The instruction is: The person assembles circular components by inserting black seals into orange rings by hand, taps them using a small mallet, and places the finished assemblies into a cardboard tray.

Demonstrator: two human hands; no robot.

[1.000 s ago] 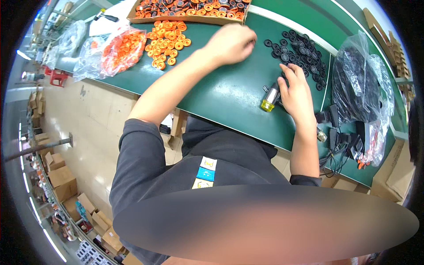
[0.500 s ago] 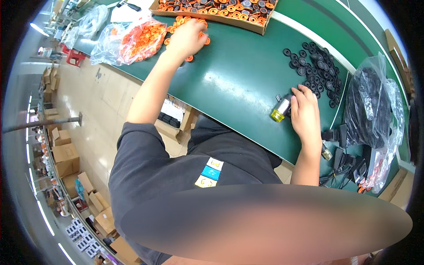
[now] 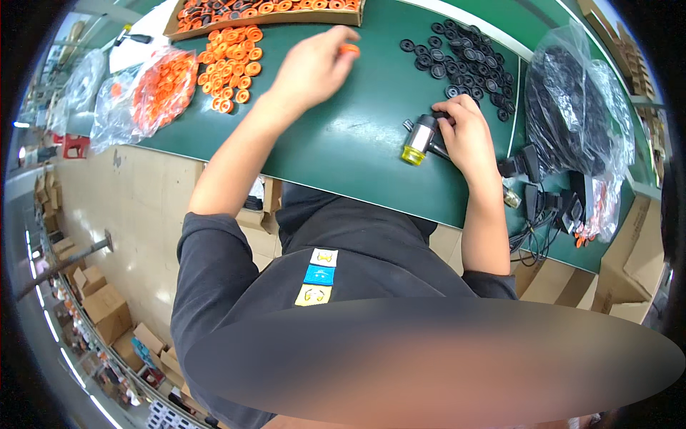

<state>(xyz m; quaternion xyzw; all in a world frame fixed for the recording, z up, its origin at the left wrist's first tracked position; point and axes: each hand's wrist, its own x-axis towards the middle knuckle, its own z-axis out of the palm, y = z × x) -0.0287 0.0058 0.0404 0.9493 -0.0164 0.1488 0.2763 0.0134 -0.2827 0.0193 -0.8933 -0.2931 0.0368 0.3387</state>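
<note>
My left hand [image 3: 314, 68] is raised over the middle of the green table. Its fingertips pinch a small round orange cap [image 3: 349, 49]. On the right, my right hand [image 3: 469, 139] has thumb and fingers closed around a small black part, mostly hidden by the fingers. Just left of that hand lies a mallet [image 3: 423, 133] with a metal head and a yellow face; its dark handle runs beneath the hand. Many black round caps [image 3: 468, 61] are spread beyond my right hand. A pile of orange caps [image 3: 229, 68] lies left of my left hand.
A cardboard tray [image 3: 271, 21] of orange and black parts stands at the far edge. Clear bags of orange pieces [image 3: 166, 86] sit at the left. To the right are a large plastic bag of black parts [image 3: 568, 107] and tangled black cables [image 3: 536, 232].
My left hand has moved right from the orange pile, carrying an orange cap. My right hand's fingers have closed into a pinch beside the mallet. The whole view has shifted.
</note>
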